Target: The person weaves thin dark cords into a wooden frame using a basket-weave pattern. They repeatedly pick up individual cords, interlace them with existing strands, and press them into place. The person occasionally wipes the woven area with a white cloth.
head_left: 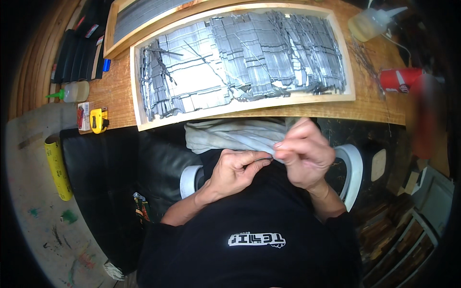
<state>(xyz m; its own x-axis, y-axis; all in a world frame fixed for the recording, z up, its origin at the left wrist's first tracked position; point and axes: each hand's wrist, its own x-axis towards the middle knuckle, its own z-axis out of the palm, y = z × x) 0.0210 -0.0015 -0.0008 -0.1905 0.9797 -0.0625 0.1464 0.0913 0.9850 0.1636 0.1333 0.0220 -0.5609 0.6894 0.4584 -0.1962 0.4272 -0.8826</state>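
Note:
My left hand point(236, 170) is closed in a pinch, thumb against forefinger, and the end of a thin dark strip point(270, 158) shows at its fingertips. Close beside it, my right hand point(307, 156) is raised with curled fingers and its thumb and forefinger together; whatever may be between them is too small to make out. Both hands are over my lap, in front of a grey cloth point(230, 137). Beyond them a shallow pale wooden frame point(136, 91) lies on the table, filled with rows of thin grey strips point(254, 48). A few loose strips lie across the rows.
Behind is another wooden frame point(111, 36). At the table's left are a green-tipped bottle point(77, 91) and a yellow tape measure point(99, 121); at its right, a squeeze bottle point(369, 25) and a red can point(400, 79). White chair arms point(354, 175) flank me. A yellow tube point(58, 168) stands left.

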